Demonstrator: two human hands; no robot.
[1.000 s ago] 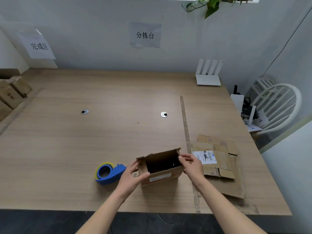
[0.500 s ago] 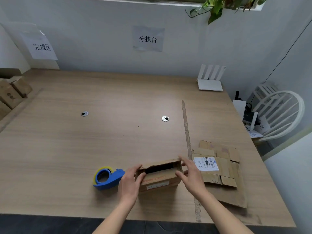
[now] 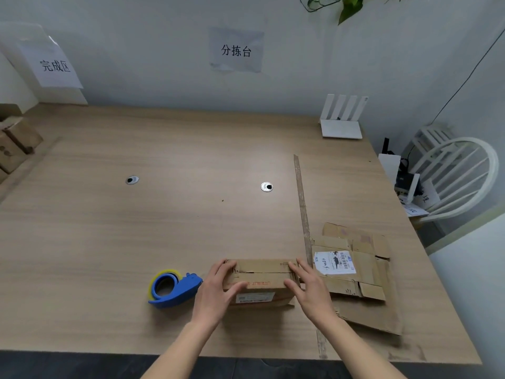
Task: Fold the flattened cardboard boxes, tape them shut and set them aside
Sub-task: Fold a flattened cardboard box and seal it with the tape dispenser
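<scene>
A small brown cardboard box (image 3: 261, 279) stands near the table's front edge with its top flaps folded down and meeting in a seam. My left hand (image 3: 216, 291) holds its left end, thumb across the front face. My right hand (image 3: 308, 287) presses its right end with nearly straight fingers. A blue tape dispenser (image 3: 172, 288) with a yellow-edged roll lies just left of my left hand. Flattened cardboard boxes (image 3: 355, 269), one bearing a white label, lie in a pile to the right of the box.
The wooden table (image 3: 136, 228) has two metal grommets (image 3: 267, 186) and a tape strip (image 3: 302, 198) running front to back. Finished boxes (image 3: 16, 146) sit at the far left. A white router (image 3: 341, 119) stands at the back right; a white chair (image 3: 459, 176) is beyond the right edge.
The box's top was open a second ago. The flaps have since come down and now lie closed under both hands.
</scene>
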